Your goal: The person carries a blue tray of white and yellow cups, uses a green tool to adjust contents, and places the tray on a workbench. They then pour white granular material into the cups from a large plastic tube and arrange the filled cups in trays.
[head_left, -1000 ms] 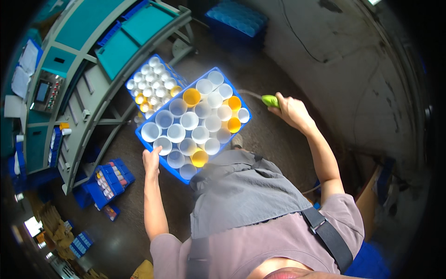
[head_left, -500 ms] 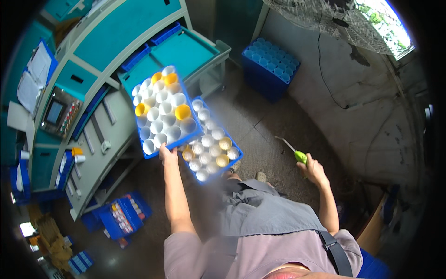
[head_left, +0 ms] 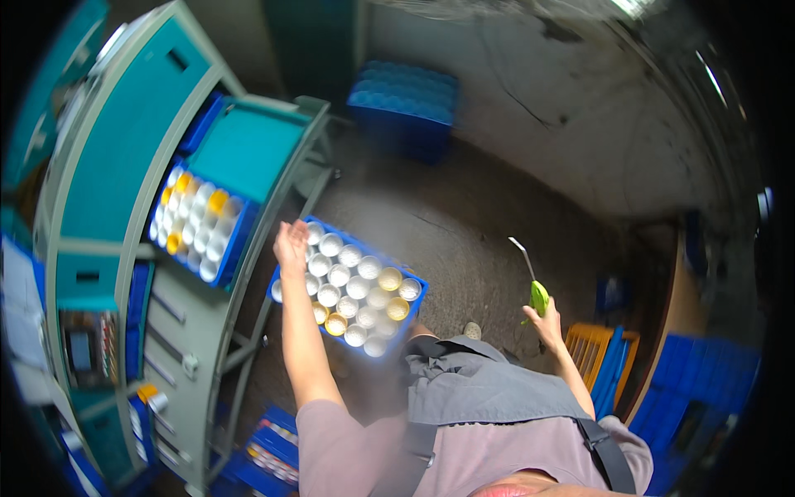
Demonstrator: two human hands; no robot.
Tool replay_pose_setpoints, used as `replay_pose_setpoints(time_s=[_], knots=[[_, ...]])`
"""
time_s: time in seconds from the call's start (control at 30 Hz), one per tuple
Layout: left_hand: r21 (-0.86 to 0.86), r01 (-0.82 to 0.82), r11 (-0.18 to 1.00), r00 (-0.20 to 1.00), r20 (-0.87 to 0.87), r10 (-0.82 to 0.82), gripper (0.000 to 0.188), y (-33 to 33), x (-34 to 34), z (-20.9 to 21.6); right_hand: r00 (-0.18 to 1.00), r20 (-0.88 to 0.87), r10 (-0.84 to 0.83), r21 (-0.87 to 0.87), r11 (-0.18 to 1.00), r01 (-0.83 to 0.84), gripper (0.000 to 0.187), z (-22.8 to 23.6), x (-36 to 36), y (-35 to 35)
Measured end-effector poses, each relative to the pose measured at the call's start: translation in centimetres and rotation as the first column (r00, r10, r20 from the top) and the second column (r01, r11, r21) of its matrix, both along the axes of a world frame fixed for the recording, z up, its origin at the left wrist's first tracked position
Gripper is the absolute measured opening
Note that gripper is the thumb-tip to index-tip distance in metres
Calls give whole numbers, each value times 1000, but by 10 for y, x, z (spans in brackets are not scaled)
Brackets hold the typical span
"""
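My left hand (head_left: 290, 247) is open, fingers loosely extended, with nothing in it. It appears over the far left corner of a blue crate (head_left: 403, 325) filled with white and a few yellow round tubes; whether it touches the crate I cannot tell. Farther left, a second blue crate (head_left: 234, 258) of white and yellow tubes sits tilted on the teal machine's ledge, apart from the hand. On the right, my right hand (head_left: 546, 325) is closed round the green handle of an air blow gun (head_left: 539, 296). Its thin bent metal nozzle points up and away from me.
The teal and grey machine (head_left: 124, 132) with a control panel (head_left: 87, 349) lines the left. A deep blue crate (head_left: 402, 132) stands by the far wall. Orange (head_left: 586, 352) and blue crates (head_left: 696, 381) are at right. Another blue box (head_left: 269, 451) lies low at left.
My left hand has let go of the tube crate, which now rests on the machine at left. My right hand still grips the blow gun. The whole view has turned.
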State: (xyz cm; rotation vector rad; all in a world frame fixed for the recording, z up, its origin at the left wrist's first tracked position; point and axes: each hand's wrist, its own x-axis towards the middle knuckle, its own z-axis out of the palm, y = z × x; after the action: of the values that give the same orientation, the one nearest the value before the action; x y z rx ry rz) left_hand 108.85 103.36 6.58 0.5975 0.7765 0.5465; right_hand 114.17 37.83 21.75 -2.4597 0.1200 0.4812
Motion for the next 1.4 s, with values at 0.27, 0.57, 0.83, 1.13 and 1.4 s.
replay_pose_setpoints(time_s=[0.27,0.57,0.83,1.13,1.4], knots=[[-240,703,669,629,-229,-743,44,-316,49,-39,966,-256,45,-557,810,-185,32,-61,-114,-128],[-247,961,124,13,-410,-912,43,-523,-21,-103,806,-446,-389,-482,863,150,32,-60,-418,-304],[-315,935,-165,-354,-860,-368,22,-606,-124,-145,-111,-457,-882,43,-146,988,80,-165,-436,-396],[-176,819,-547,-383,-876,-292,28,-804,-136,-152,260,-321,-911,181,210,961,83,-174,-378,-509],[-329,787,-522,-518,-812,-269,30,-1078,-115,-204,55,-157,-986,-236,91,967,45,-268,-621,-622]])
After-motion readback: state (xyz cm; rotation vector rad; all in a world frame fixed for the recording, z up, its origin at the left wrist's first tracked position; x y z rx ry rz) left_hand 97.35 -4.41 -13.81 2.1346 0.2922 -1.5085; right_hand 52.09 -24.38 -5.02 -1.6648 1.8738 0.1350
